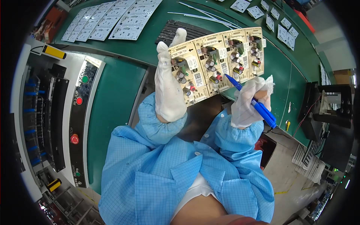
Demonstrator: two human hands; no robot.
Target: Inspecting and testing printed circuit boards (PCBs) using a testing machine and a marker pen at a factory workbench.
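Note:
A cream circuit board panel [205, 84], made of several joined sections, is held up tilted over the bench's near edge. Capacitors, dark components and small printed labels cover its face. White-gloved, my left hand [168, 82] grips the panel's left end, thumb and fingers along its edge. My right hand [252, 99], in a loose white glove, is closed around a blue marker pen [264, 114]. The pen's tip points up and left, over the panel's lower middle near a label; whether it touches cannot be made out.
Behind the panel lie a black ribbed rack [176, 32] and thin white strips [204, 15] on the green bench [150, 48]. White board sheets [137, 20] lie far left, smaller boards [287, 35] far right. A button-fitted machine [77, 123] stands left, a black monitor [337, 131] right.

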